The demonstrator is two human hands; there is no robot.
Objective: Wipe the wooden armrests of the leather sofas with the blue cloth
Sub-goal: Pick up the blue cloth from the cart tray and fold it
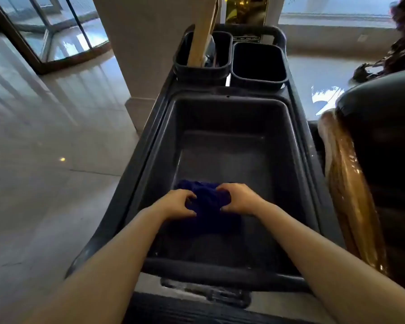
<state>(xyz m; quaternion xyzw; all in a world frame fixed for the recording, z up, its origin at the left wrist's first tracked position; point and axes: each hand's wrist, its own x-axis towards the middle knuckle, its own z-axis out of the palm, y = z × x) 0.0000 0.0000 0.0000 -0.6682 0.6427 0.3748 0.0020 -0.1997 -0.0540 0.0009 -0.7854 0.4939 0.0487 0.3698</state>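
A dark blue cloth point(207, 202) lies bunched inside the big grey tub point(297, 146) of a cleaning cart. My left hand point(177, 204) grips the cloth's left side with curled fingers. My right hand point(237, 198) grips its right side the same way. Both forearms reach down into the tub. At the right stands a dark leather sofa point(384, 127) with a glossy wooden armrest point(351, 195) running beside the cart.
Two small dark bins stand at the cart's far end: the left bin point(202, 71) holds a wooden handle point(202, 29), the right bin point(258, 64) looks empty. A white pillar point(136, 54) rises at the cart's left. Shiny tiled floor point(45, 160) spreads to the left, with glass doors point(56, 31) beyond.
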